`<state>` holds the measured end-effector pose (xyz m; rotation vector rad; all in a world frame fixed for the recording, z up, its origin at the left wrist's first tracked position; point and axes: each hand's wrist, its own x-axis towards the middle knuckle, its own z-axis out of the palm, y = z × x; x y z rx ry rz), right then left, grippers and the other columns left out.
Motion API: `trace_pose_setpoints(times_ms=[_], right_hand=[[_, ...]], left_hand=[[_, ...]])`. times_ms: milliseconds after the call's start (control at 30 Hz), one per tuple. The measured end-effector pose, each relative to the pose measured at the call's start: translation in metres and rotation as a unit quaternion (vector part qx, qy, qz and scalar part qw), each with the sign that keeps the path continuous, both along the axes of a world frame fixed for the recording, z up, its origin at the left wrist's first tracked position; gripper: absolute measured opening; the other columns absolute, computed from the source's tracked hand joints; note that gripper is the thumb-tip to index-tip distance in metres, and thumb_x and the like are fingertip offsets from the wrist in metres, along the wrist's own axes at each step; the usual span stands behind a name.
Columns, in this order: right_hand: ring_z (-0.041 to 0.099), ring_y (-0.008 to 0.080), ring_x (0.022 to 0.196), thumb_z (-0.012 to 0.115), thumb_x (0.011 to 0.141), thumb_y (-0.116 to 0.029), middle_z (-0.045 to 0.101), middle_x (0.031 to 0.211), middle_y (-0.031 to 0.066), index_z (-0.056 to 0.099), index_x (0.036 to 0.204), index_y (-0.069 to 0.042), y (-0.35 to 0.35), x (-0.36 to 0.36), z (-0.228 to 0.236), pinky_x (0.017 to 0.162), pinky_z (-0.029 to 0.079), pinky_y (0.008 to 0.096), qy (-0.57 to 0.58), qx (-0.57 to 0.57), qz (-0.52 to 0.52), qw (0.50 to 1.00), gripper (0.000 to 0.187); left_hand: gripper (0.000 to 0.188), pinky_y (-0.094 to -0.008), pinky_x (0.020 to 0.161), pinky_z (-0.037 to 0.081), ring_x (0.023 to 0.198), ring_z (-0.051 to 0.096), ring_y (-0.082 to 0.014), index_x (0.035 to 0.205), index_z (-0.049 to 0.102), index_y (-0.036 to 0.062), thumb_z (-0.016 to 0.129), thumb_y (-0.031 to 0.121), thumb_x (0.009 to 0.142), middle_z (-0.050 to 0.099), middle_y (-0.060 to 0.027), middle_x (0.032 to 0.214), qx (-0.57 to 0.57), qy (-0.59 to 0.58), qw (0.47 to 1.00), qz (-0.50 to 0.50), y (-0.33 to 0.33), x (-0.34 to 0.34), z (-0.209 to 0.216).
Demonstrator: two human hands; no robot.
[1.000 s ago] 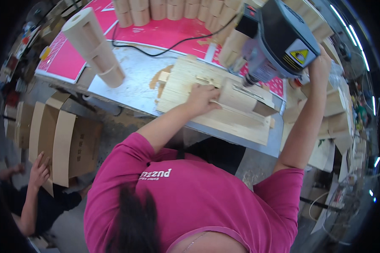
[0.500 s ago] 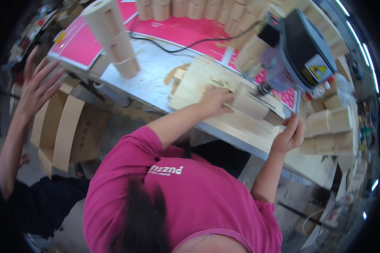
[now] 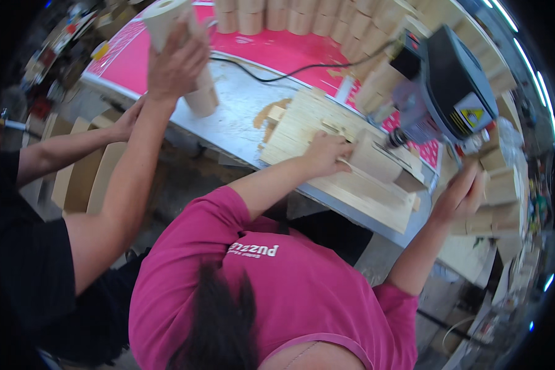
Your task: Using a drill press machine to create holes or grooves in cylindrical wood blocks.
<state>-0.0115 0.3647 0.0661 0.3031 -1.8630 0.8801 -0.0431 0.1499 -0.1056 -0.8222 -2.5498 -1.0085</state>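
Note:
A pale wooden cylinder lies on its side on a flat wooden jig board. My left hand grips the cylinder's left end, with fingers curled and thumb on the near side. Over the cylinder stands a dark grey drill press, its chuck pointing down close to the cylinder's top; the bit's tip is hard to make out. To the right, my right hand is closed around the drill press's lever, somewhat blurred.
At left, a co-worker's hand is on a tall stack of wooden cylinders; their other hand is lower down. Many cylinders line the back. A black cable crosses the table. A cardboard box stands below left.
My right hand has moved outward to the right and toward me. My left hand stays at the cylinder. The co-worker's raised hand has reached right to the stack. The whole view has shifted slightly.

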Motion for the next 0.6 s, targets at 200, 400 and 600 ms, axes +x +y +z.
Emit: trace_pose_setpoints(times_ms=[200, 400, 600], right_hand=[[0.055, 0.0134, 0.069, 0.05, 0.088, -0.029, 0.057, 0.069, 0.0061, 0.061, 0.094, -0.002, 0.049, -0.113, 0.072, 0.063, 0.043, 0.0293, -0.096, 0.21, -0.105, 0.967, 0.03], [0.057, 0.0147, 0.076, 0.049, 0.088, -0.035, 0.061, 0.079, 0.0041, 0.057, 0.106, -0.003, 0.026, -0.076, 0.055, 0.07, 0.043, 0.028, -0.174, -0.032, 0.082, 0.981, 0.037], [0.053, 0.014, 0.089, 0.065, 0.078, -0.02, 0.06, 0.091, 0.006, 0.059, 0.104, -0.002, 0.077, -0.024, -0.066, 0.077, 0.042, 0.0285, -0.457, 0.153, 0.16, 0.861, 0.033]], left_hand=[[0.05, -0.0366, 0.073, 0.031, 0.08, 0.053, -0.02, 0.106, 0.059, 0.0155, 0.071, 0.038, 0.063, 0.055, -0.001, 0.08, -0.023, -0.008, 1.0, 0.01, 0.002, -0.001, 0.011], [0.047, -0.0353, 0.075, 0.031, 0.079, 0.053, -0.0189, 0.1, 0.062, 0.0151, 0.074, 0.036, 0.059, 0.054, -0.0005, 0.079, 0.019, -0.043, 0.999, 0.024, 0.001, 0.0, 0.009], [0.041, -0.0328, 0.074, 0.033, 0.074, 0.053, -0.0171, 0.09, 0.065, 0.0128, 0.077, 0.03, 0.055, 0.052, -0.0003, 0.073, 0.096, -0.082, 0.992, -0.012, 0.008, -0.003, 0.015]])
